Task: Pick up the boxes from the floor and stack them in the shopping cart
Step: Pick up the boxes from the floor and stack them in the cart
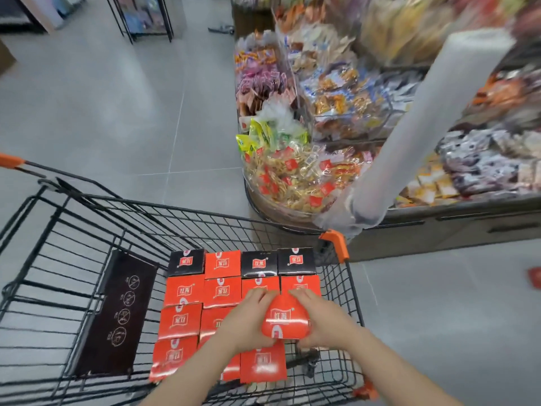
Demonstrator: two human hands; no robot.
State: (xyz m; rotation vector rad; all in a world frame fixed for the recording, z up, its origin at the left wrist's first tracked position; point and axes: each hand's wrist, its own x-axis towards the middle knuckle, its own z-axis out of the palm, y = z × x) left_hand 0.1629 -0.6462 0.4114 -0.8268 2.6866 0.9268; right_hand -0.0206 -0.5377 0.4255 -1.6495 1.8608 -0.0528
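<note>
Holding one orange box [286, 319] w/ both hands over the shopping cart [87, 238]. Left hand [248, 320] wraps the box's left side, fingers curled over its far top edge; right hand [314, 317] does the same on the right side. Each grip is closed round the box, which sits between the palms, printed face up, above the right-hand part of the basket.

Cart basket: black wire, orange corner cap [335, 241] at far right rim, orange handle end [10, 161] at far left. Packed boxes [222, 291] lie flat in rows on the cart floor, edge to edge. Far row: black, orange, black, black. Rows nearer the person: all orange that I can see. Part of the near rows is hidden under the forearms, so exact count is unclear. Held box hovers over the third row or so, right side; can't tell if it touches the boxes below.

Dark panel [117, 315] w/ round symbols lies along the left of the packed boxes, inside the basket.

Beyond cart, right: snack display [307, 177] heaped w/ wrapped packets, blurred. A roll of clear plastic bags [424, 124] slants across it, loose end hanging near the cart's orange corner cap.

Floor [102, 98]: grey tiles. Small red item [535, 277] at far right edge on the floor, cut off by frame; can't tell what it is.
</note>
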